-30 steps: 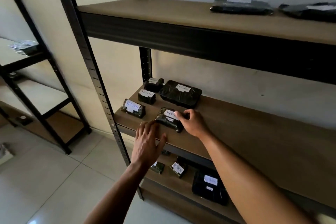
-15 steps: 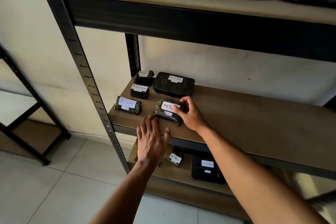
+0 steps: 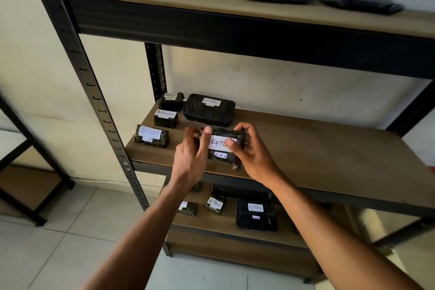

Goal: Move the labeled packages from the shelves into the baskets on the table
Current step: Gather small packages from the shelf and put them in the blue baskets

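The dark package [image 3: 222,146] lies with its long side running left to right, its white label facing up toward the camera. It sits between both hands above the front of the middle shelf [image 3: 317,148]. The left hand [image 3: 191,155] pinches its left end; the right hand [image 3: 251,150] grips its right end.

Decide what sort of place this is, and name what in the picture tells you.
Probably a storeroom or small stockroom for parcel returns. A bare metal shelf rack holds dark wrapped packages; both hands hold a package labelled RETURN; the wall and tiled floor are plain.
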